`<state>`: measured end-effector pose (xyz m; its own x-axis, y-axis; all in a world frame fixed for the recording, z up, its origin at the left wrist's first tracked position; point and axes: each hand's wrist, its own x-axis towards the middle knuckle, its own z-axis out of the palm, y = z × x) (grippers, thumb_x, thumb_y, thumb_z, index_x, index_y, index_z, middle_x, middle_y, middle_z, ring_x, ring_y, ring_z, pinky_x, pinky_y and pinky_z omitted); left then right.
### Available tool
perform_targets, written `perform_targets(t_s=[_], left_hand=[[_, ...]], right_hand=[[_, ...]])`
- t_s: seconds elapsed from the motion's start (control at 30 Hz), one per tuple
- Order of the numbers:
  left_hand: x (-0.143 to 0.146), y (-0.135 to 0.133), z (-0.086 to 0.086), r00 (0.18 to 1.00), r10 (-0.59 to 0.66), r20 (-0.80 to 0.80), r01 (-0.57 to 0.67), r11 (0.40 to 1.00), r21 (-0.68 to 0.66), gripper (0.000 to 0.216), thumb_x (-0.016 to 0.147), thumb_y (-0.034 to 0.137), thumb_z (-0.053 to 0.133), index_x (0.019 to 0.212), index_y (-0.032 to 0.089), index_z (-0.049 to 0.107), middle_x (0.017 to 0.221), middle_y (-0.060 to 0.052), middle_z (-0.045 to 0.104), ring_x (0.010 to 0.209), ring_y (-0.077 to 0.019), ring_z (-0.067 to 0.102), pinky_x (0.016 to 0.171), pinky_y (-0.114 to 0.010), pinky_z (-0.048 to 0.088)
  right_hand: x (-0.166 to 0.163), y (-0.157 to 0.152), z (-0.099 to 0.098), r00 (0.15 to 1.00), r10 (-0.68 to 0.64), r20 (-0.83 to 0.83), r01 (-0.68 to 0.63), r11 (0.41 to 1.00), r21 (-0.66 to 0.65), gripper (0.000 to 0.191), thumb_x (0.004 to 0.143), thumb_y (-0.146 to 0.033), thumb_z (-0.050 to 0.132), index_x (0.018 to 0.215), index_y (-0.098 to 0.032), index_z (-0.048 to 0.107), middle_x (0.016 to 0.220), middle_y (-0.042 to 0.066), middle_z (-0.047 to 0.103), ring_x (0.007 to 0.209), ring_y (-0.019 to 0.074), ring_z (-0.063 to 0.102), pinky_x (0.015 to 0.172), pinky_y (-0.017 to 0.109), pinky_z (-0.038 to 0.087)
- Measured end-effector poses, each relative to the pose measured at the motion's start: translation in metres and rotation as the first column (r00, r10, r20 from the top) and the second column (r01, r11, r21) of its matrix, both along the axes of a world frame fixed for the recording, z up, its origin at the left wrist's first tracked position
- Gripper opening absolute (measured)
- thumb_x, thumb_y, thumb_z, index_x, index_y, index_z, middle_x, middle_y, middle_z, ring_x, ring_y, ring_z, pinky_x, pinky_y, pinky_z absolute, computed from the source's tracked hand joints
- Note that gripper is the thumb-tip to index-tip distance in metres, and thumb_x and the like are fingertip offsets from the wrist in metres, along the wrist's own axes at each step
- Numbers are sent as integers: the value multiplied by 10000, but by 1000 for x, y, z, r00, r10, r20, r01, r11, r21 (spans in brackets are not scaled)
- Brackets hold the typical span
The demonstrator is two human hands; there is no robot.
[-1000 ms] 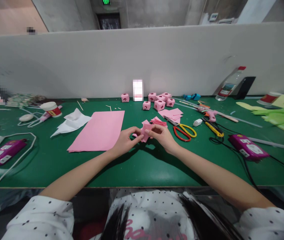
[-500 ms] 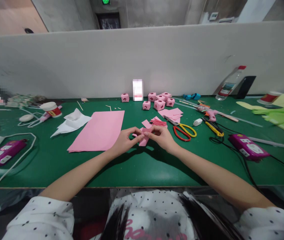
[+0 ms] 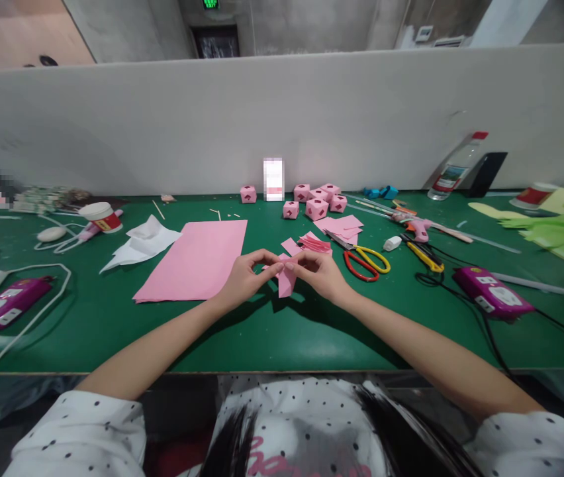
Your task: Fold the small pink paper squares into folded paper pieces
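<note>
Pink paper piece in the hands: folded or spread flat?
Folded. The pink paper piece hangs as a narrow creased shape, pinched by the left hand and right hand; the large pink sheet beside them lies flat.

The person wore a white shirt printed with small dark dots. The left sleeve and right sleeve ended short of the forearms, which were uncovered down to the left hand and right hand. Pink lettering crossed the chest. Dark hair strands lay over the shirt front.
</note>
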<state>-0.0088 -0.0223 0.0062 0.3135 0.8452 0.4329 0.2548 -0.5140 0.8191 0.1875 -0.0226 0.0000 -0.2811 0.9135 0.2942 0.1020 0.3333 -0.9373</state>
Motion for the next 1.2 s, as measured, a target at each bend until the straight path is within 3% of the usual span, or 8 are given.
perform_targets(t_s=[0.57,0.97,1.2], left_hand=[[0,-1,1,999,-17,45,20,998,-65,247,824,402,690,888,164,687,887,-49,706,838,-174,642,774,-293,505],[1,-2,4,988,-47,150,74,980,-183,239,831,378,651,904,156,702,859,-47,708,812,-179,656,750,-296,531],[2,-3,4,993,-26,117,49,978,-203,283,803,424,689,889,155,702,879,-54,712,814,-181,650,761,-297,523]], right_hand=[[0,0,0,999,-27,40,26,999,23,393,748,-541,719,811,-153,714,766,44,695,681,158,617,637,280,480],[1,1,1,1000,-19,6,19,998,-52,414,728,-546,729,814,-143,693,756,39,682,649,146,594,612,275,464],[1,1,0,1000,-6,18,8,998,-57,420,722,-553,731,801,-144,680,702,16,635,608,126,551,561,257,417]])
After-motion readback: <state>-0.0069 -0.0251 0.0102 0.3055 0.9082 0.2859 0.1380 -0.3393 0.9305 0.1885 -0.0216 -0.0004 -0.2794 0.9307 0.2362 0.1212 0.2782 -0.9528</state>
